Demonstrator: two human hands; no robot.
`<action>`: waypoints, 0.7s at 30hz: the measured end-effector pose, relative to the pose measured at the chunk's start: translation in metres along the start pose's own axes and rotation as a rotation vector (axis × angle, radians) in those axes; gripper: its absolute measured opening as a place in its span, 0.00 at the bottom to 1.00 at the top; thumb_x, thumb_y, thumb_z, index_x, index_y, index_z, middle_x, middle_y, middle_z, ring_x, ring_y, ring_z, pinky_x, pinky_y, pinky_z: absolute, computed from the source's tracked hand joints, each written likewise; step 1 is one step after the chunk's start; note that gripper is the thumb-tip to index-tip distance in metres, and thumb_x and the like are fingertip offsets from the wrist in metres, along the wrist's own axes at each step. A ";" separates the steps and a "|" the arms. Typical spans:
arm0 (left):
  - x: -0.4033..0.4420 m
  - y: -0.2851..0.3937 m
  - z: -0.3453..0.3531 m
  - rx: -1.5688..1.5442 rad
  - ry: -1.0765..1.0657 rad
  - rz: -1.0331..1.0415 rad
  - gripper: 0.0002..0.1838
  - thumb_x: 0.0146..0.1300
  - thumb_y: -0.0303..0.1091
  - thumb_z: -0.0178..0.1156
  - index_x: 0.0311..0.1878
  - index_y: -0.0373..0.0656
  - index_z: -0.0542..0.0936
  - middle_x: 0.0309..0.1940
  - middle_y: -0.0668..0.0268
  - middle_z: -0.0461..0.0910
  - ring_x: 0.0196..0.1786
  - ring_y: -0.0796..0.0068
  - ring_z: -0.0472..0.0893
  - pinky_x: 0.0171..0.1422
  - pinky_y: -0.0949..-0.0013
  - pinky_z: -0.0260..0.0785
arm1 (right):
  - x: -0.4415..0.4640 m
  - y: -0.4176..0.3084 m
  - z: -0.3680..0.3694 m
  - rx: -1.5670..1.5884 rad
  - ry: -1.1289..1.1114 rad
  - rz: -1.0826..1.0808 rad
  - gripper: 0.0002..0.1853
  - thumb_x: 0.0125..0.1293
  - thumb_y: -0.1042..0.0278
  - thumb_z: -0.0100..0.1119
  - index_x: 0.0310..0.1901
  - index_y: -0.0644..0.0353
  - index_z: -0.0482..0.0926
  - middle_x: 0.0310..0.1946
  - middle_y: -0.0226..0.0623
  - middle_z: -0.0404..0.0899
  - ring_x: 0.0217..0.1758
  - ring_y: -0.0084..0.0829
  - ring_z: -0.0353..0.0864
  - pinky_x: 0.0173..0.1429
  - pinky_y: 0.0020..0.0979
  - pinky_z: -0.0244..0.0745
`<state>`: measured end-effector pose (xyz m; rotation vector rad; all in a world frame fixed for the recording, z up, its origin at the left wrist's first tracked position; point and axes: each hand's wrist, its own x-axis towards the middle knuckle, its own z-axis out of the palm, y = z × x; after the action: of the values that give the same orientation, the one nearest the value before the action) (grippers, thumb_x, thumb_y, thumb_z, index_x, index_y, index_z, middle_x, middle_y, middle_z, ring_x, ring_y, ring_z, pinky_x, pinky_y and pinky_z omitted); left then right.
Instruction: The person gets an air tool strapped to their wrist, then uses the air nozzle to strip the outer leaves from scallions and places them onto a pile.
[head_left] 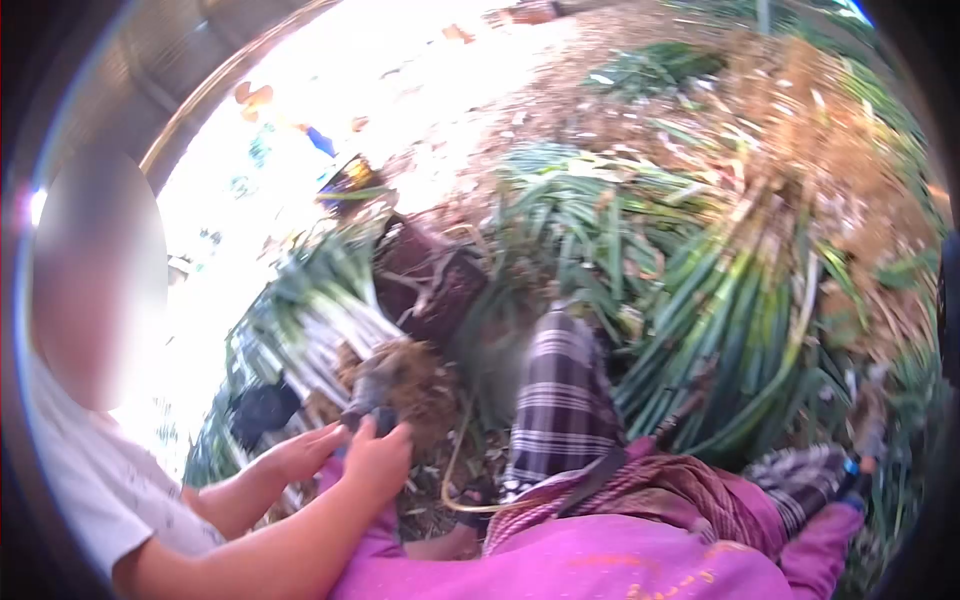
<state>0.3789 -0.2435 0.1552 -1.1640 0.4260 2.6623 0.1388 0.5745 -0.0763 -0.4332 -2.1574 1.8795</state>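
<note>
My left hand (368, 392) reaches from a pink sleeve to the brown root ends (420, 385) of a leek-like bundle (325, 310). Its fingers are blurred, so its grip is unclear. Another person's two hands are at my left wrist, around a small dark object (384, 418). At the far right, my right hand (870, 425) is beside green leaves, below a blue band at the wrist; blur hides its fingers. A large bundle with long green leaves (725, 320) lies between my knees and the brown, dry roots behind it.
A person in a light shirt (90, 480) sits close on my left. Dark reddish wrapping (425, 275) lies beyond the left bundle. More green leaves (570, 200) cover the ground ahead. My checked trouser leg (565, 400) rises in the middle, with a thin pale loop (452, 495) beside it.
</note>
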 end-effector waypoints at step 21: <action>0.004 -0.037 -0.020 -0.867 -0.635 -0.333 0.29 0.55 0.50 0.58 0.57 0.44 0.69 0.42 0.54 0.77 0.45 0.64 0.77 0.49 0.67 0.69 | -0.144 -0.123 0.243 0.064 -0.321 0.106 0.08 0.62 0.64 0.56 0.38 0.59 0.76 0.24 0.30 0.76 0.22 0.20 0.73 0.28 0.21 0.69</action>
<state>0.4005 -0.2156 0.1330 -0.3728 -1.0037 2.7177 0.1737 0.2821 0.0136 -0.2509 -2.3009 2.2005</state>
